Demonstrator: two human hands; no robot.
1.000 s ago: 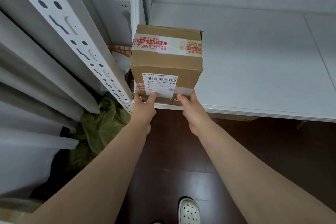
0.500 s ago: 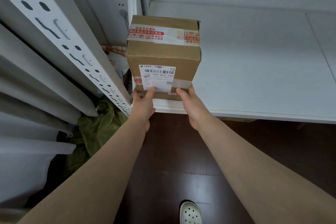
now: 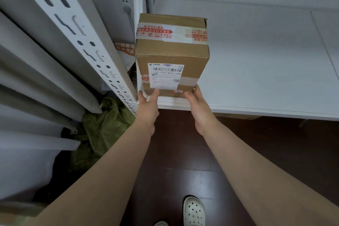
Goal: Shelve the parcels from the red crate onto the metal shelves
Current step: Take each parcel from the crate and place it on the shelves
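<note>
Down at the near bottom edge of the parcel (image 3: 172,55), the left hand (image 3: 146,104) lies with its fingers straight, fingertips (image 3: 156,93) flat against the front face just under the white shipping label (image 3: 165,76); it presses and grips nothing. The right hand (image 3: 199,106) is likewise uncurled. Its thumb touches the front face near the lower right corner and its fingers reach up along the right edge, touching the cardboard without closing round it.

The parcel, a brown cardboard box banded with white tape printed in red, stands upright directly ahead of both hands. It sits on the white metal shelf (image 3: 256,60) at the front left corner, its near face close to the shelf's front lip. Its left side is just beside the perforated white upright (image 3: 73,29) of the rack.

Behind the parcel to the left, a bit of orange-printed packaging (image 3: 122,47) shows. Below the upright, a crumpled green bag (image 3: 106,126) lies on the dark wooden floor (image 3: 183,152), and a white perforated shoe (image 3: 193,211) stands beneath the arms.
</note>
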